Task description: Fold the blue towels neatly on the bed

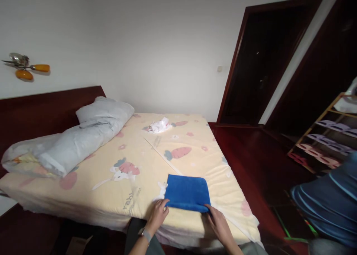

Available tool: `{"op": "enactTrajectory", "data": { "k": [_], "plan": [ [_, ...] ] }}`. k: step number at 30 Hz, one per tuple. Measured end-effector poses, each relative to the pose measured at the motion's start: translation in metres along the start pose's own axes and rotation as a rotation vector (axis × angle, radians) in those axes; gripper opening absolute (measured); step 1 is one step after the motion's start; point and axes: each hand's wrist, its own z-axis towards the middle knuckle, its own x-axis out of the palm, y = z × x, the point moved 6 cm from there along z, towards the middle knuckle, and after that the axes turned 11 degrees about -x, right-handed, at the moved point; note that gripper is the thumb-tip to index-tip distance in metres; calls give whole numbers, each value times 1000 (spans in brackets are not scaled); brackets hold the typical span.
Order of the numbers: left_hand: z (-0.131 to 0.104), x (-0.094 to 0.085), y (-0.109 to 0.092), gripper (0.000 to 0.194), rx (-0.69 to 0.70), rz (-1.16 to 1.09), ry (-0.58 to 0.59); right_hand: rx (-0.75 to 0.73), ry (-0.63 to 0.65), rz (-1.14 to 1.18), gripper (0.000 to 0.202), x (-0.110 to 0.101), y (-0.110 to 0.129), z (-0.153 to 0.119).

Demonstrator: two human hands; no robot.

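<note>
A blue cloth (pixel 187 191), roughly rectangular, lies on the near edge of a bed (pixel 111 188) with a cream sheet printed with carrots and rabbits. Its near edge looks folded over. My left hand (pixel 159 214), with a watch on the wrist, pinches the cloth's near left corner. At the near right corner, my right hand (pixel 219 221) grips the cloth between thumb and fingers.
A crumpled white item (pixel 160 125) sits toward the bed's far side. Grey bedding (pixel 92 128) is bunched by the dark headboard (pixel 50 108). At right stand a shoe rack (pixel 329 110) and something blue (pixel 331 199), near a dark door (pixel 267 61).
</note>
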Motion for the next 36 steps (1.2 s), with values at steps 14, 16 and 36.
{"op": "enactTrajectory", "data": {
  "k": [14, 16, 36],
  "plan": [
    [-6, 17, 33, 31, -248, -212, -192, 347, -49, 84, 47, 8, -20, -12],
    [-6, 16, 30, 35, -239, -183, -178, 314, -43, -4, 47, 8, -19, -9],
    [16, 2, 21, 45, -190, -269, 177, 95, 4, 113, 47, 3, -19, -5]
  ]
}}
